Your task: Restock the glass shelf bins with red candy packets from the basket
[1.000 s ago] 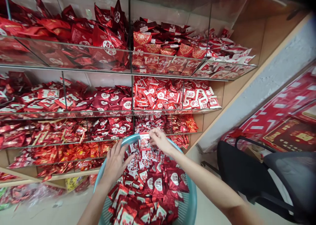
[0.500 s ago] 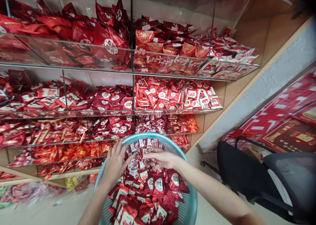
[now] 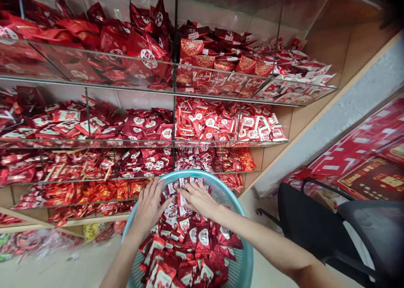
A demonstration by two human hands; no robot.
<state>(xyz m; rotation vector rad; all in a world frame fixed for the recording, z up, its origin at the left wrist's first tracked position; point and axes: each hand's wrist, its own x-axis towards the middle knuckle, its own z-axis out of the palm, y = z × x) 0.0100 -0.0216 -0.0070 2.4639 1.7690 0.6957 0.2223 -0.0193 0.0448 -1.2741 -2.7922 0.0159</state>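
A turquoise plastic basket [image 3: 248, 258] holds many red snack packets [image 3: 203, 236], with smaller red-and-white candy packets [image 3: 172, 189] towards its far end. My left hand [image 3: 152, 206] is at the basket's far left side, over the rim and the packets' edge. Its fingers are apart and nothing shows in them. Palm down, my right hand [image 3: 198, 200] lies over the small packets at the far end, fingers stretched and slightly spread. Its fingertips reach down to the packets; what lies under the palm is hidden.
Beyond the basket stands a tiered shelf [image 3: 274, 147] with clear dividers, filled with red packets. A black office chair [image 3: 309, 220] is at the right. Plastic bags [image 3: 41, 246] lie under the shelf at the left. Red printed boxes [image 3: 372, 178] lean by the wall.
My right hand has moved slightly up and left over the small packets, turning palm down, its fingers going from bunched to stretched. My left hand has barely moved. The view has shifted slightly.
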